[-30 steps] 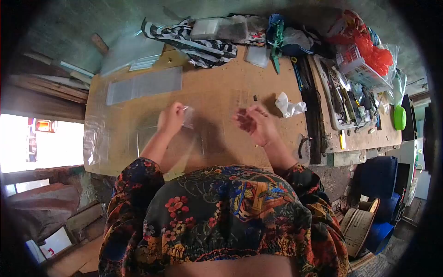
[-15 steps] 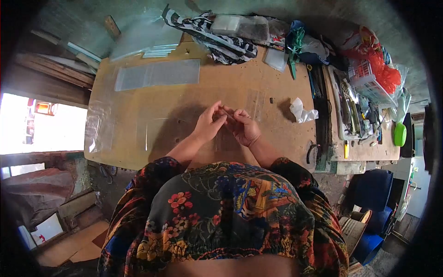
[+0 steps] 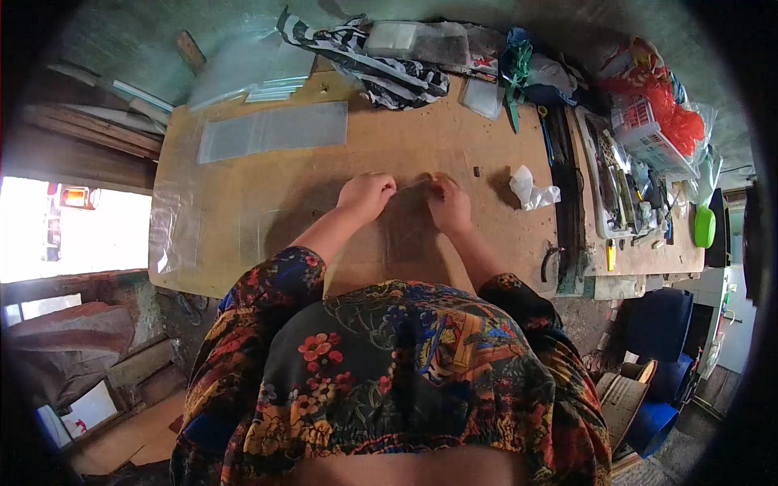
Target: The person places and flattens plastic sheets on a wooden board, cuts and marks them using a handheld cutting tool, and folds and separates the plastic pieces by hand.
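Observation:
My left hand (image 3: 367,197) and my right hand (image 3: 450,205) are above the middle of the wooden table, a short gap apart. Both have closed fingers, pinching a clear plastic sheet (image 3: 412,185) whose edge shows faintly between them. The see-through film makes its full outline hard to follow. Several more clear plastic sheets lie flat to the left, one of them near the table's left edge (image 3: 182,211). Beyond my hands is a stack of frosted plastic sleeves (image 3: 275,131).
A crumpled white tissue (image 3: 532,191) and a small dark piece (image 3: 476,171) lie to the right. Black-and-white striped cloth (image 3: 365,61) sits at the back. On the right are a tray of tools (image 3: 604,186), a white basket (image 3: 648,134) and a yellow cutter (image 3: 611,256).
My hands were close together with fingertips nearly meeting. They have moved apart sideways, the right one turning palm down, with the film between them.

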Demonstrator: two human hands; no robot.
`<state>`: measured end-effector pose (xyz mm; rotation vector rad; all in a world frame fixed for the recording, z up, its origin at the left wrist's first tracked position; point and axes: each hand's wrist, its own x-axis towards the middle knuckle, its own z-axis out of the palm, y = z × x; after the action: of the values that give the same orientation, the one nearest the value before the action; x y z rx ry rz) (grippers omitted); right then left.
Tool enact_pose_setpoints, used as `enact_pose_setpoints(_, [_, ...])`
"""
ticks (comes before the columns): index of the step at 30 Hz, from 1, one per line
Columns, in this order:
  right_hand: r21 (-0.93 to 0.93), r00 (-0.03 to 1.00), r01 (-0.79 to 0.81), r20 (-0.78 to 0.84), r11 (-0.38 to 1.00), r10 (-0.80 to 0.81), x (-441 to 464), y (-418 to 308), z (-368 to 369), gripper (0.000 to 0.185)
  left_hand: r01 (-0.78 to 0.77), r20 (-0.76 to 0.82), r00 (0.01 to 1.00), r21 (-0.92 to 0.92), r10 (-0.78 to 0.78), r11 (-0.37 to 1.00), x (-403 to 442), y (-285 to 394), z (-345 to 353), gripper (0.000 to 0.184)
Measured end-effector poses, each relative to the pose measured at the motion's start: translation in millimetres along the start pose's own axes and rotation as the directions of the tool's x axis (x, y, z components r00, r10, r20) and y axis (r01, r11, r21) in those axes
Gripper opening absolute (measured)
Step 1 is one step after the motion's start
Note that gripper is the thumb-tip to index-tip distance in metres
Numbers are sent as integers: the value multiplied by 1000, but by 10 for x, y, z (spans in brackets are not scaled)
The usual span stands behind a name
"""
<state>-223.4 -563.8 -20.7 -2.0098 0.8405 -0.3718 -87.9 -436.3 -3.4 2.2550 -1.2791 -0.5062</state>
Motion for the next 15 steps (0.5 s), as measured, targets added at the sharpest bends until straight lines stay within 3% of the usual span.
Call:
enact_pose_setpoints(1, [-1, 1000, -2, -1, 1000, 2, 4, 66, -22, 27, -20, -1, 1000, 56, 21, 998, 19, 29, 3, 13])
enact_pose_setpoints(3, [-163, 979, 156, -107, 974, -174, -5, 207, -83, 22, -64, -37, 997, 1, 64, 998, 45, 13, 59, 14])
enact_pose_setpoints(4, [-164, 979, 155, -108, 974, -174, -19, 243, -150, 22, -108, -81, 991, -48, 104, 993, 55, -2, 84, 14])
enact_pose_setpoints(6, [-341, 963, 191, -118, 920, -244, -82, 295, -298, 18, -119, -121, 987, -108, 105, 987, 53, -30, 122, 14])
enact_pose_setpoints(8, [-337, 957, 179, -157, 924, -243, -147, 424, -395, 19, -135, -160, 981, -167, 108, 977, 45, -59, 141, 14])
enact_pose_setpoints(10, [-329, 951, 170, -194, 929, -243, -219, 357, -441, 21, -305, -443, 848, 39, 290, 951, -13, -104, 109, 14])
enact_pose_setpoints(12, [-564, 907, 309, -69, 766, -416, -286, 228, -461, 25, -243, -420, 870, 90, 258, 966, -143, -107, 84, 15])
enact_pose_setpoints(13, [-563, 908, 304, -73, 768, -413, -299, 189, -413, 25, -179, -400, 889, 141, 222, 974, -216, -86, 82, 17])
enact_pose_setpoints(15, [-471, 828, 550, 201, 690, -523, -320, 101, -293, 30, -175, -300, 926, 201, 231, 964, -354, -27, 123, 21])
